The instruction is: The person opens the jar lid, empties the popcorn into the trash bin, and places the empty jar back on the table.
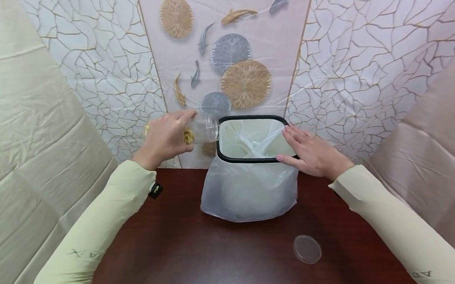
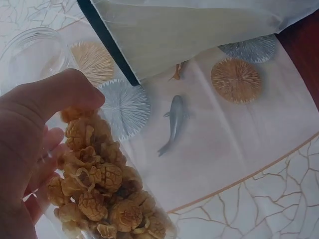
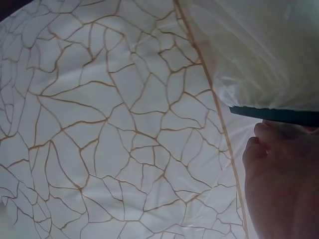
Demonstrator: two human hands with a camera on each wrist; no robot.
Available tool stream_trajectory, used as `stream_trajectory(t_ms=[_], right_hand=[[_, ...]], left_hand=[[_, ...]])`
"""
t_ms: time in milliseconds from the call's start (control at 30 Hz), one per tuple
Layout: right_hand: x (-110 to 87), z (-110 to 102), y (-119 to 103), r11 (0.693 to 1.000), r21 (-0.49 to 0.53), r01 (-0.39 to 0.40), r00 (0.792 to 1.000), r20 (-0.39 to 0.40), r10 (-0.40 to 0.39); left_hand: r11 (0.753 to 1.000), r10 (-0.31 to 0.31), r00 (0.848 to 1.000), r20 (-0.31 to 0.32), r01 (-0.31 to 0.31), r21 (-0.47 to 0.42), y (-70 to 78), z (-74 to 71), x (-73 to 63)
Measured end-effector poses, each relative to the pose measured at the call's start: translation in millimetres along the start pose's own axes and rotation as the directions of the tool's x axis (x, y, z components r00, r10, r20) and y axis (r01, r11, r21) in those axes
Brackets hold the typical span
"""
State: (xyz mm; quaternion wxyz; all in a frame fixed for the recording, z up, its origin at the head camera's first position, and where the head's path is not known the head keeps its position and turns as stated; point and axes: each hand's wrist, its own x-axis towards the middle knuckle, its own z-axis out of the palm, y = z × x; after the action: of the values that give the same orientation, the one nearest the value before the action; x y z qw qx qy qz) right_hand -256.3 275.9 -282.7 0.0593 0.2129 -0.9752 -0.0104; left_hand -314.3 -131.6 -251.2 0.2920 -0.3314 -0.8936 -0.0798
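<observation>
My left hand grips a clear jar, tipped on its side with its mouth at the left edge of the trash bin's black rim. Caramel popcorn fills the bottom part of the jar in the left wrist view. The stretch nearest the mouth holds no popcorn. On the bin's right side rests my right hand, its fingers extended over the rim and its thumb along the front corner. A translucent white bag lines the bin and drapes down outside it.
A round clear lid lies on the dark brown table, in front and right of the bin. Behind stands a patterned cloth backdrop, with beige curtains at both sides. A small black tag shows by the left cuff.
</observation>
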Motion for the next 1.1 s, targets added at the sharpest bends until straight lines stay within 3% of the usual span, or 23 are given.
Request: stream_trajectory(t_ms=[233,633,967,1100], right_hand=[[-0.5,4.0,2.9,0.999,0.036,-0.029,1.0,-0.003,0.029],[-1.9,7.6,1.4,1.0,0.023,-0.017,1.0,0.015,0.017],[-3.0,9.5,2.0,0.999,0.047,-0.015,1.0,-0.018,0.016],[-4.7,9.1,2.7,0.999,0.03,-0.017,1.0,-0.011,0.017]], left_hand=[[0.996,0.086,0.995,-0.048,-0.084,0.042,9.9,2.4,15.7],[0.959,0.254,0.962,-0.101,-0.237,0.157,13.1,12.0,35.2],[0.932,0.301,0.95,-0.08,-0.275,0.235,9.4,12.3,39.7],[0.914,0.345,0.934,-0.094,-0.312,0.259,11.8,9.9,44.0]])
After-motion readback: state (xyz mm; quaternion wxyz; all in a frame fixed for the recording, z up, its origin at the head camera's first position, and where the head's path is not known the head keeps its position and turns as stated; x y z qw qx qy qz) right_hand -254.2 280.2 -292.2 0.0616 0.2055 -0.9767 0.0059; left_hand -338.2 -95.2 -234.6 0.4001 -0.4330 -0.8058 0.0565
